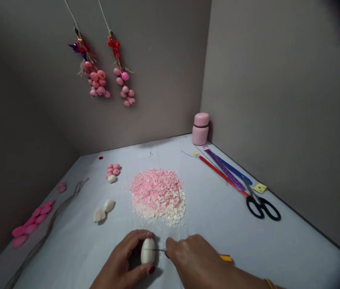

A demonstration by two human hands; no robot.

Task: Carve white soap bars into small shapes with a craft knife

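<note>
Between the thumb and fingers of my left hand (pixel 126 257) is a white rounded oval piece (pixel 148 252), which looks like soap, held upright on the table. My right hand (pixel 192 255) is closed around a craft knife. Its thin dark blade (pixel 159 250) reaches left across the face of the white piece, and a yellow handle end (pixel 226 258) shows behind the hand. Most of the handle is hidden by my fingers. Just beyond both hands lies a heap of pink and white shavings (pixel 158 192).
Left of the heap are two white pieces (pixel 104 210) and a pink cluster (pixel 113 170). Bright pink ovals (pixel 33 222) and dry stems (pixel 52 220) lie farther left. Scissors (pixel 262 206), ribbons (pixel 224 170) and a pink flask (pixel 200 129) stand or lie at right. Pink bunches (pixel 97 82) hang above.
</note>
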